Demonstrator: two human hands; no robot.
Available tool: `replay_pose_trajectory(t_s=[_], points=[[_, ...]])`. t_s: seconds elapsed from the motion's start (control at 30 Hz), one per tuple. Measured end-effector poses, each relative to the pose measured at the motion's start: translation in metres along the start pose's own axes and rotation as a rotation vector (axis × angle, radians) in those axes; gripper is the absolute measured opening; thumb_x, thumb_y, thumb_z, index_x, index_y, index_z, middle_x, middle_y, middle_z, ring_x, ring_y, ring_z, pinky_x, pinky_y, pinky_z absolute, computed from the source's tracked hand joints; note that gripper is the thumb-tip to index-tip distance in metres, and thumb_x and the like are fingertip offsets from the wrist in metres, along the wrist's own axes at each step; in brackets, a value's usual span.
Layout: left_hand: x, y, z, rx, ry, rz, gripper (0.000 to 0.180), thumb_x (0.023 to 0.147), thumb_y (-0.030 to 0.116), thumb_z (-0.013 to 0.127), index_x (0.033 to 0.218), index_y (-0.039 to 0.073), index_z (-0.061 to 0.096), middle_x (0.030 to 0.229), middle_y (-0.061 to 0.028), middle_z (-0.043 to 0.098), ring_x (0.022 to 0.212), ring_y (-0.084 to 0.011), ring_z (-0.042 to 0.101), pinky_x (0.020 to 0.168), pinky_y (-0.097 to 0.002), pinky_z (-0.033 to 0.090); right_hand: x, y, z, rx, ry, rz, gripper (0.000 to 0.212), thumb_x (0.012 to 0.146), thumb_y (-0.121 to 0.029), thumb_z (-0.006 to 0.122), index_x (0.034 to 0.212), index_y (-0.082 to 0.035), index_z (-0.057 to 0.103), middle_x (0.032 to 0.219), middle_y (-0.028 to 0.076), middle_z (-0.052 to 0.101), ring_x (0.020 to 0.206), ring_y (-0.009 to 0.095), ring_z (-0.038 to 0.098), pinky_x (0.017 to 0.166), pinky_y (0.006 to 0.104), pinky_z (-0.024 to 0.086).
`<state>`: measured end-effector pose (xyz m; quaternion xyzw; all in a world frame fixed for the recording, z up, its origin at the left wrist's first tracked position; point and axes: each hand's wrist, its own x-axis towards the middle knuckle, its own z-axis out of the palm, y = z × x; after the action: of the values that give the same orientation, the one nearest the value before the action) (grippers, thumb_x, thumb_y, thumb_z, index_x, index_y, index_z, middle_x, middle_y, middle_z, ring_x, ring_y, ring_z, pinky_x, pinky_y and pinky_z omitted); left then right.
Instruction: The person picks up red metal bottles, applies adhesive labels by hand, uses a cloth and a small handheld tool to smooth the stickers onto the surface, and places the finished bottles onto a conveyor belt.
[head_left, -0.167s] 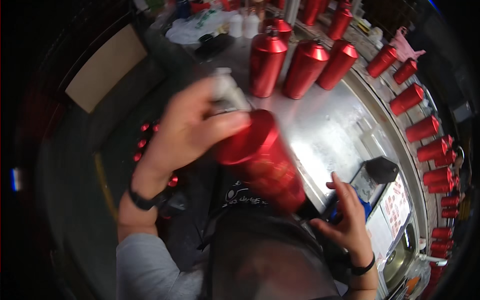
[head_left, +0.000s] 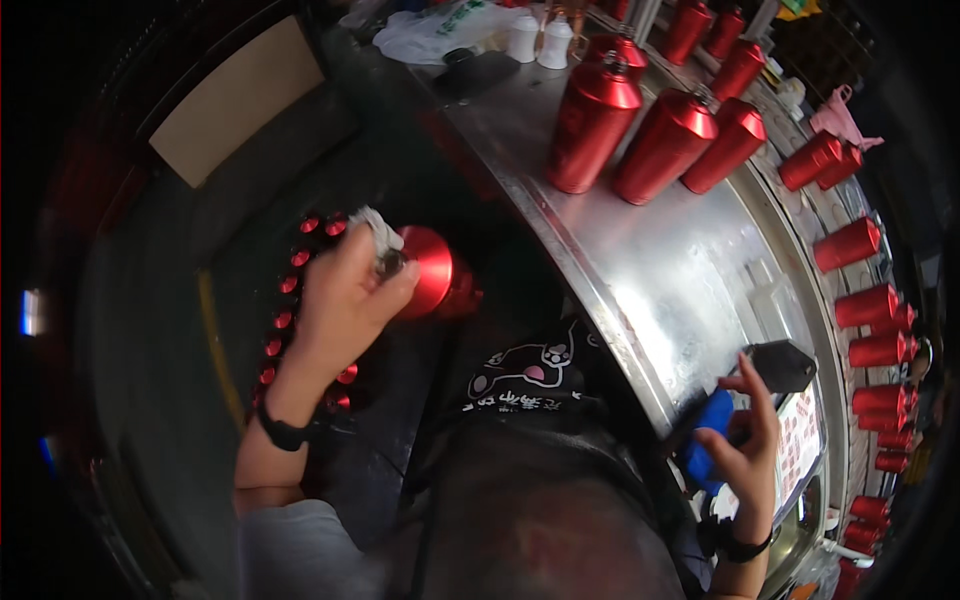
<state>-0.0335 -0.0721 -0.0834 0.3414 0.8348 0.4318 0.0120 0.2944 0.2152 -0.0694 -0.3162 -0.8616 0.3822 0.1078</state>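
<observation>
My left hand (head_left: 338,310) is closed round the top of a red metal bottle (head_left: 430,272), with a whitish cloth (head_left: 372,230) between the fingers. The bottle is held out over the dark area left of the steel table and is blurred toward its far end. Several smaller-looking red bottle tops (head_left: 289,285) line up beside and behind my left wrist. At the right, my right hand (head_left: 752,450) has its thumb and fingers apart, with nothing visible between them. Just beside it is a blue object (head_left: 706,440), partly hidden, and a black flat piece (head_left: 785,366) lies past the fingertips.
Several red bottles (head_left: 665,145) stand on the far part of the steel table (head_left: 690,255). More red bottles (head_left: 848,244) run along a ledge at the right. Two white containers (head_left: 555,42) and a plastic bag (head_left: 440,38) sit at the back. Printed sheets (head_left: 798,432) lie at the right.
My left hand has carried the red bottle leftward, away from the table edge and lower body. My right hand has shifted a little right, still spread. The view has tilted slightly.
</observation>
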Motion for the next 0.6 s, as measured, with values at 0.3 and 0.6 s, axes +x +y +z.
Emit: replay_pose_trajectory(t_s=[0.3,0.6], points=[[-0.011,-0.361,0.183,0.318,0.086,-0.362,0.030,0.087,0.018,0.067,0.102,-0.001,0.049,0.075,-0.0283,0.062,0.076,-0.0491,0.062,0.060,-0.0545,0.046,0.036,0.041,-0.015,-0.006,0.219,0.317,0.076,0.079,-0.032,0.075,0.146,-0.009,0.046,0.112,0.008,0.061,0.060,0.003,0.049,0.055,0.0172,0.038],[0.066,-0.476,0.308,0.001,-0.047,-0.971,0.065,0.101,0.053,0.028,0.117,0.003,0.067,0.104,-0.0158,0.072,0.103,-0.0342,0.066,0.088,-0.0434,0.050,0.084,0.072,0.003,-0.120,0.329,0.534,0.072,0.083,-0.035,0.075,0.145,-0.009,0.048,0.105,0.004,0.061,0.061,0.001,0.040,0.055,0.0163,0.032]])
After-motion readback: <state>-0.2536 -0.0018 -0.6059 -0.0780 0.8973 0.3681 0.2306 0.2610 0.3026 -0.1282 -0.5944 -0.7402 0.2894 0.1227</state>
